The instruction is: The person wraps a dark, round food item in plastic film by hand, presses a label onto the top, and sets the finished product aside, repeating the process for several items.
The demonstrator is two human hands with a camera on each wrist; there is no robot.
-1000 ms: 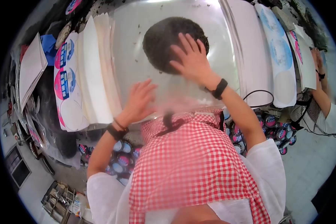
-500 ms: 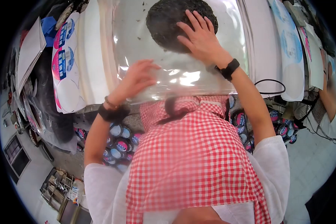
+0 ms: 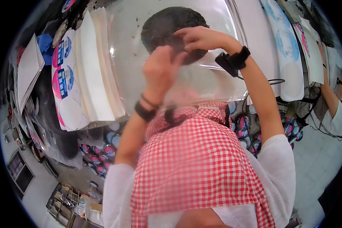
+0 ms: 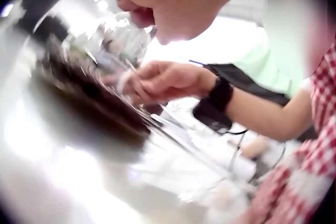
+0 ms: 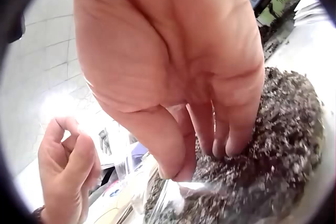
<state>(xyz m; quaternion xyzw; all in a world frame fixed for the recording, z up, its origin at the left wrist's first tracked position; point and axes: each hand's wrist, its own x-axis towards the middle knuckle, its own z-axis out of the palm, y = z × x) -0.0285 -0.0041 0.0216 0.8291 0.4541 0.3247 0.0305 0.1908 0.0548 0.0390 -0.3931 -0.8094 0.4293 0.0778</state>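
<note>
A dark, round, flaky cake [image 3: 161, 24] lies under clear plastic film [image 3: 131, 81] in the head view. At its near right part, my right hand [image 3: 203, 39] pinches the film between thumb and index finger; in the right wrist view that hand [image 5: 173, 71] is above the flaky surface [image 5: 289, 129], with shiny film [image 5: 176, 198] at its fingertips. My left hand [image 3: 159, 68] is raised near the cake's lower edge, blurred. The right wrist view shows the left hand [image 5: 71, 166] with curled fingers, thumb against them and nothing visible in its grip.
White paper stacks [image 3: 93, 64] and printed label sheets [image 3: 64, 83] lie at the left. More label sheets [image 3: 288, 49] are at the right. A black device with a cable [image 3: 226, 64] hangs at my right wrist. Many round printed lids [image 3: 98, 157] lie below the table edge.
My left hand has moved up and right, towards the cake, its fingers now curled. My right hand has gone from spread fingers resting over the cake to a pinch.
</note>
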